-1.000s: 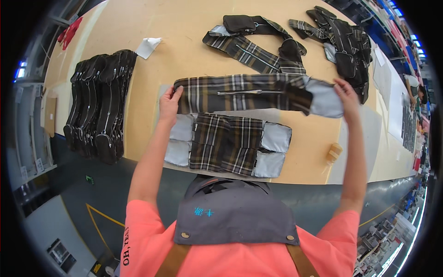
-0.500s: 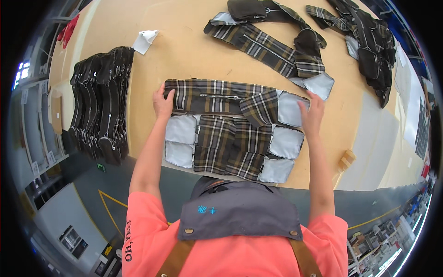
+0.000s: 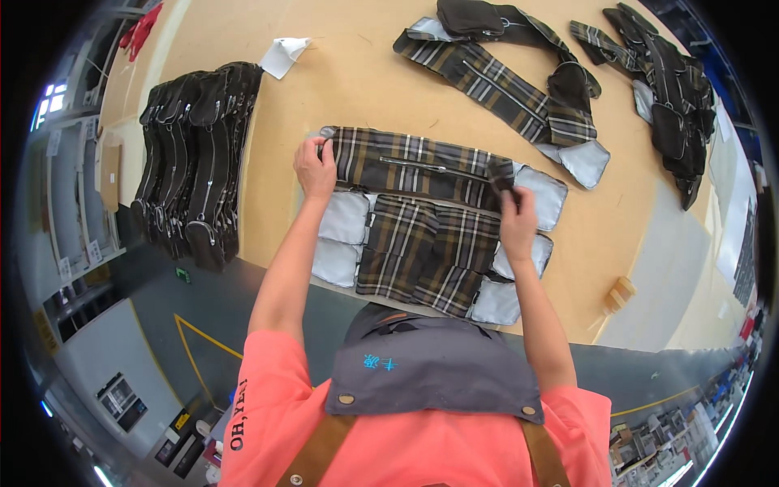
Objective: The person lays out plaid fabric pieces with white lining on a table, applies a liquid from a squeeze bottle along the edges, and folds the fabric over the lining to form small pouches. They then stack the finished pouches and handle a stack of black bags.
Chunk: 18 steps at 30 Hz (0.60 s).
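Observation:
A plaid fabric panel with a zipper [image 3: 430, 166] lies crosswise in front of me. Its left end is pinched in my left hand [image 3: 315, 169], and a bit of grey lining shows above the fingers. Towards the other end, my right hand [image 3: 518, 223] grips a small plaid flap [image 3: 501, 174], raised and partly blurred. Grey lining [image 3: 542, 196] sticks out beyond that flap. Just below the panel are more plaid pieces [image 3: 426, 252], with grey pouch-like linings [image 3: 341, 217] on their left side and others [image 3: 497, 300] on their right.
A stack of black zippered pieces [image 3: 195, 162] sits at the left. Farther off lie another plaid strip with a zipper [image 3: 479, 81] and a dark heap of zippered pieces [image 3: 669, 114]. A white scrap [image 3: 284, 57] and a small tan block [image 3: 620, 294] rest on the table [image 3: 349, 89].
My right hand has moved left from the grey lining to the plaid flap, which is now lifted and turned. My left hand stays at the panel's left end. The whole view has shifted slightly.

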Motion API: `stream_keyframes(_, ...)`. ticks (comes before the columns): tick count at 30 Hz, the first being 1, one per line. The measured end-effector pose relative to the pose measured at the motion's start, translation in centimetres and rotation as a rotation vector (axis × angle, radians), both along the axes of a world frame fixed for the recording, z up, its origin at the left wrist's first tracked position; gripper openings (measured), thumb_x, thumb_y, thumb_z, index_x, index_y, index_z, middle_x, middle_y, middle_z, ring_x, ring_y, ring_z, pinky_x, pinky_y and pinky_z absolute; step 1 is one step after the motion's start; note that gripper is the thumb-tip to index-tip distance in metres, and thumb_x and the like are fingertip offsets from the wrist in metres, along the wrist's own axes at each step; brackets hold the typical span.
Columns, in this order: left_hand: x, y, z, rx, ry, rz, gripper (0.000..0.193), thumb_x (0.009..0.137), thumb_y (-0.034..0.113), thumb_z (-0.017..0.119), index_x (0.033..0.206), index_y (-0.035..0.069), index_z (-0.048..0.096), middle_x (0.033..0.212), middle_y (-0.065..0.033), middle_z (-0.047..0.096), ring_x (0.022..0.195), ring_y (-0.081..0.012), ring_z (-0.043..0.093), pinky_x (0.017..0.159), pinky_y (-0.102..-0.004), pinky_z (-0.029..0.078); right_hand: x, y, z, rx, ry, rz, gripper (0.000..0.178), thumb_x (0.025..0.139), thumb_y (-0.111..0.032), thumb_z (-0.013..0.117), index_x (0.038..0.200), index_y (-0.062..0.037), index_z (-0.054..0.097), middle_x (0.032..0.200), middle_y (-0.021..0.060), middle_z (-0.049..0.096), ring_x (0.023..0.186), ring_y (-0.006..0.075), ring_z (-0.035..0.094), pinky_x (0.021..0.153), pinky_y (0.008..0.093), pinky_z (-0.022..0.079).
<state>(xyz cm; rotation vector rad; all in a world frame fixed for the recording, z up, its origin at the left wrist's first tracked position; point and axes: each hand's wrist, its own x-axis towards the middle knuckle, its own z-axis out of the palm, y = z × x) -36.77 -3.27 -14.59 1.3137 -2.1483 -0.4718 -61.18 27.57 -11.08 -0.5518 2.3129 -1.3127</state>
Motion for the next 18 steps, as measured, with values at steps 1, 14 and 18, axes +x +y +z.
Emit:
stream_keyframes(1,-0.5,0.6,1.5,0.097,0.09,0.005,0.014,0.093,0.02,0.065,0.099,0.008,0.061,0.088,-0.0104,0.067,0.079,-0.0294,0.063,0.072,-0.0398,0.05,-0.6,0.6,0.4,-0.075,0.012,-0.084,0.016,0.097,-0.015,0.061,0.106,-0.0029,0.057,0.099,0.0067,0.06,0.089,0.0168,0.055,0.082,0.0305,0.045)
stream_keyframes(14,-12.8,13.4,0.0,0.595,0.186,-0.388,0.022,0.091,0.016,0.069,0.11,0.005,0.065,0.078,-0.0074,0.067,0.071,-0.0131,0.065,0.064,-0.028,0.053,1.2,-2.6,-2.4,-0.191,-0.103,0.257,0.026,0.089,-0.018,0.071,0.111,-0.0065,0.061,0.097,0.0119,0.069,0.083,0.0229,0.067,0.073,0.0311,0.051)
stream_keyframes(18,-12.7,13.3,5.2,0.628,0.199,-0.362,0.035,0.086,0.016,0.075,0.117,0.005,0.064,0.092,-0.0049,0.067,0.08,-0.0115,0.064,0.069,-0.0258,0.053,-7.6,-1.5,0.2,-0.068,0.168,0.033,0.03,0.09,-0.018,0.069,0.116,-0.006,0.061,0.093,0.0112,0.067,0.079,0.0204,0.064,0.068,0.0323,0.051)
